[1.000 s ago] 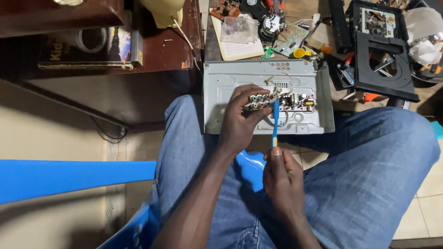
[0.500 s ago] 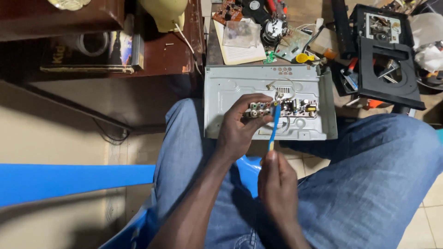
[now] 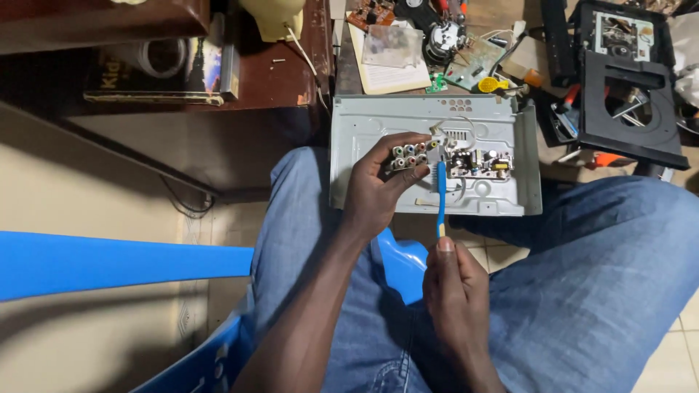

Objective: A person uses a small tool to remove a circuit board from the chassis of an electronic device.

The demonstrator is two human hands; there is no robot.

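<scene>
A small connector board [image 3: 409, 156] is pinched in the left hand [image 3: 375, 191] over the grey chassis [image 3: 364, 131] on the knees. A blue brush [image 3: 441, 196] is gripped in the right hand [image 3: 455, 291]. The board is judged light, stiff and fragile, best held by its edges.

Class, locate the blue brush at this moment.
In the head view, the blue brush stands upright in the right hand, its tip at the connector board the left hand holds.
</scene>
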